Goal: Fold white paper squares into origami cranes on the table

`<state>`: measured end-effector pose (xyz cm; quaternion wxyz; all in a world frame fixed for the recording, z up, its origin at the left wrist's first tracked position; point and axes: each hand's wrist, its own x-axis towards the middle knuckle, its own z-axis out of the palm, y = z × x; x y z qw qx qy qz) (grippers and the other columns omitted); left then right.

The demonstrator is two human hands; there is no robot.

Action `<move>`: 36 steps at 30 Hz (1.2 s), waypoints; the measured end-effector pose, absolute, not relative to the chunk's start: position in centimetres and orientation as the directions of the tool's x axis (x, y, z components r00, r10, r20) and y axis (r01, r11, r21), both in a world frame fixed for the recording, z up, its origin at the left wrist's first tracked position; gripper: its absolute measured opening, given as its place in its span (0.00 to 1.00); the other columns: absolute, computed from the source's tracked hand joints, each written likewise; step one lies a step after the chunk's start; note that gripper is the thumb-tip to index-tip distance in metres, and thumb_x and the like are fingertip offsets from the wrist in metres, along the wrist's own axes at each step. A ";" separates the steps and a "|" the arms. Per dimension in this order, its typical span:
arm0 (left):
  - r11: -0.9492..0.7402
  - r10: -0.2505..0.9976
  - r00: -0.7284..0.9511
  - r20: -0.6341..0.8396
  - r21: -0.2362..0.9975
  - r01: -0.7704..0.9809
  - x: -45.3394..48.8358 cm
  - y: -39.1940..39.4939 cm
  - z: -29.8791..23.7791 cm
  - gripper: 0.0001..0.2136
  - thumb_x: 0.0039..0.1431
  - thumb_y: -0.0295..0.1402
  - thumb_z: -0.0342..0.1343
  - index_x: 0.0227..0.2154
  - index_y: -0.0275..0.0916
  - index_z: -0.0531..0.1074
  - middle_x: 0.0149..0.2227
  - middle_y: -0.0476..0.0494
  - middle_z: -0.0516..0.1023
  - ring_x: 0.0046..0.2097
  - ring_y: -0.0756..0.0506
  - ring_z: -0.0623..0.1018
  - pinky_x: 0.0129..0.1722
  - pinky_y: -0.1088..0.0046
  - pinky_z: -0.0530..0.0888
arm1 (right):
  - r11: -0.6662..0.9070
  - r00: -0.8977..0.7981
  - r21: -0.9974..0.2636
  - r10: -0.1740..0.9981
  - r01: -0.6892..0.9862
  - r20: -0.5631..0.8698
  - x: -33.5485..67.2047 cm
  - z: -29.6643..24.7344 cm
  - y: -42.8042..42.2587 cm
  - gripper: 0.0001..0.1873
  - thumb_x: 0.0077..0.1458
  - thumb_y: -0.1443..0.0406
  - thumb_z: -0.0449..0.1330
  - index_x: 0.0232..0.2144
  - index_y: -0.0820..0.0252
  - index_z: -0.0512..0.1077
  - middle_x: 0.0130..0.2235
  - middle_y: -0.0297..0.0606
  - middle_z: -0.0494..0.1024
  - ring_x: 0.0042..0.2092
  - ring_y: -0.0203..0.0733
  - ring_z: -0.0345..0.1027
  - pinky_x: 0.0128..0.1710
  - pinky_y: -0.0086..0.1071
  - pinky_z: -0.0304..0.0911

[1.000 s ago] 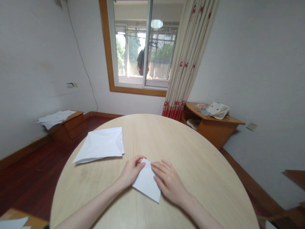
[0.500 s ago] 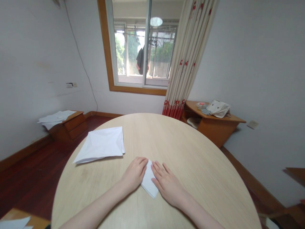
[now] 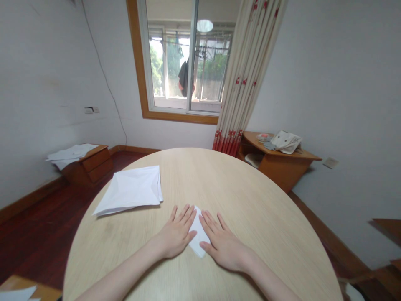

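Note:
A small folded piece of white paper (image 3: pixel 197 238) lies on the round wooden table (image 3: pixel 238 196), its pointed end facing away from me. Over its left edge rests my left hand (image 3: pixel 178 234), flat with the fingers spread and the thumb on the paper. My right hand (image 3: pixel 221 242) lies flat along the opposite edge, fingers stretched out and thumb touching the sheet. Both hands cover parts of the paper's sides, and neither grips it.
Larger folded white sheets (image 3: pixel 131 188) lie at the table's left. Beyond the table stand a low wooden cabinet (image 3: pixel 95 163) with papers on top and, at the right, a corner desk (image 3: pixel 278 163) holding a cloth bag (image 3: pixel 286 142). A curtain (image 3: pixel 242 83) hangs beside the window.
My left hand has opened from curled fingers to a flat, spread pose on the paper. My right hand stays flat in nearly the same place. The view has shifted slightly.

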<state>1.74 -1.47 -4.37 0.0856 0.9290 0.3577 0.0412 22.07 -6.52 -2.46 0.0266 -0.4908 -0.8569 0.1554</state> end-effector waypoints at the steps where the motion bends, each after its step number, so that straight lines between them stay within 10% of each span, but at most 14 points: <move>1: -0.732 0.667 0.745 0.009 0.194 0.653 1.7 -1.4 -4.4 0.26 0.70 0.43 0.34 0.67 0.37 0.42 0.68 0.39 0.41 0.68 0.39 0.40 0.64 0.45 0.41 | 0.473 -0.524 -0.301 0.844 0.828 -0.115 22.2 -2.4 -6.5 0.35 0.65 0.55 0.44 0.66 0.68 0.40 0.67 0.50 0.38 0.68 0.49 0.28 0.66 0.56 0.31; 11: -0.761 0.596 0.802 -0.036 0.294 0.578 0.5 -1.0 -3.6 0.29 0.69 0.48 0.36 0.66 0.47 0.32 0.68 0.41 0.39 0.68 0.36 0.39 0.60 0.37 0.39 | 0.440 -0.520 -0.348 0.835 0.827 -0.179 22.5 -1.2 -6.6 0.41 0.62 0.51 0.51 0.66 0.62 0.38 0.67 0.50 0.38 0.69 0.48 0.30 0.64 0.58 0.23; 20: -0.740 0.592 0.806 -0.028 0.379 0.556 0.8 -0.5 -2.3 0.48 0.48 0.61 0.55 0.66 0.42 0.45 0.67 0.33 0.48 0.68 0.32 0.45 0.61 0.38 0.38 | 0.495 -0.536 -0.298 0.841 0.816 -0.070 22.7 -1.8 -6.4 0.39 0.60 0.51 0.54 0.66 0.54 0.42 0.66 0.52 0.46 0.68 0.54 0.36 0.61 0.67 0.26; 36: -0.744 0.595 0.802 0.051 0.412 0.526 0.9 -0.7 -1.6 0.48 0.46 0.57 0.60 0.65 0.39 0.49 0.66 0.31 0.53 0.67 0.32 0.50 0.61 0.39 0.41 | 0.571 -0.550 -0.181 0.820 0.801 0.158 23.4 -2.6 -5.5 0.31 0.58 0.49 0.55 0.61 0.53 0.60 0.61 0.47 0.65 0.64 0.53 0.53 0.62 0.61 0.40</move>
